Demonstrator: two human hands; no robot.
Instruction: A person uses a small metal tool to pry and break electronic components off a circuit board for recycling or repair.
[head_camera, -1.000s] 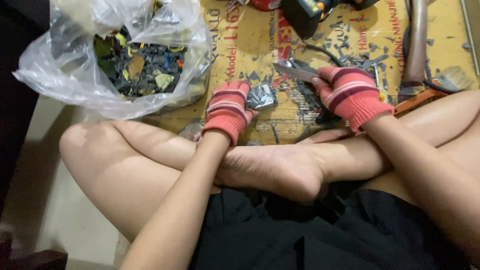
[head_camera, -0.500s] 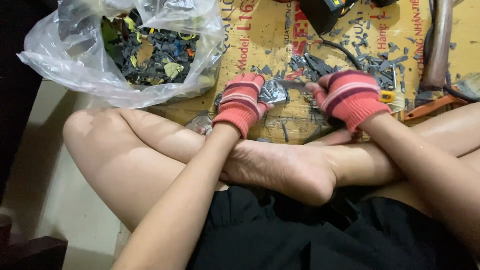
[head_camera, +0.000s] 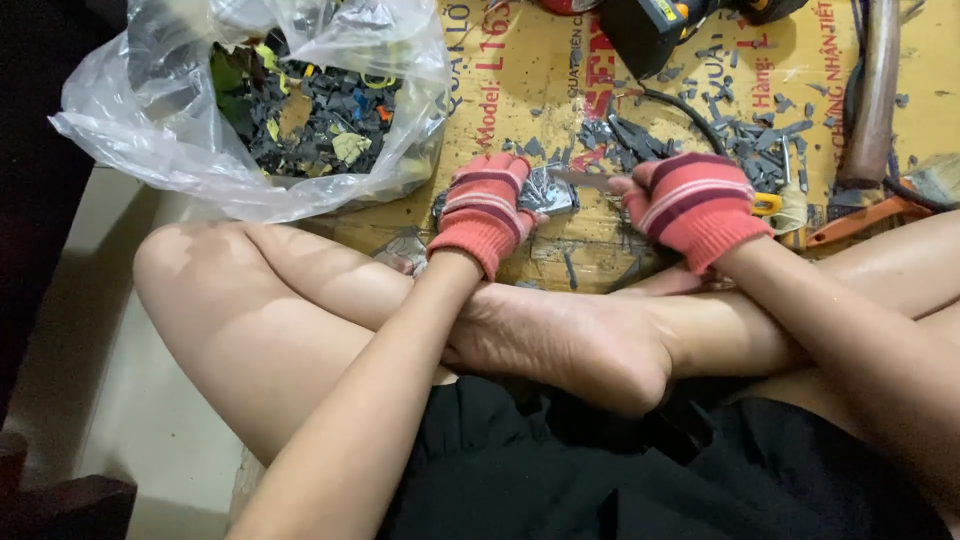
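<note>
1. Nearest: crossed bare legs and black shorts (head_camera: 640, 470), forearms reaching forward over them.
2. Left hand in a red striped knit glove (head_camera: 485, 208), clenched on a small crumpled silvery-grey metal piece (head_camera: 548, 192), pinned low against the yellow printed cardboard sheet (head_camera: 560, 60).
3. Right hand in a matching red striped glove (head_camera: 695, 205), closed on a thin grey blade-like tool (head_camera: 580, 178); handle hidden, so possibly a knife.
4. Tool's long axis roughly level, tip pointing left onto the piece.
5. Best done with the piece braced firmly, strokes short, tip kept away from the holding fingers.
6. Beyond: scattered dark grey plastic chips (head_camera: 640, 135).
7. Farthest: clear plastic bag of dark scraps (head_camera: 300, 110), upper left.
</note>
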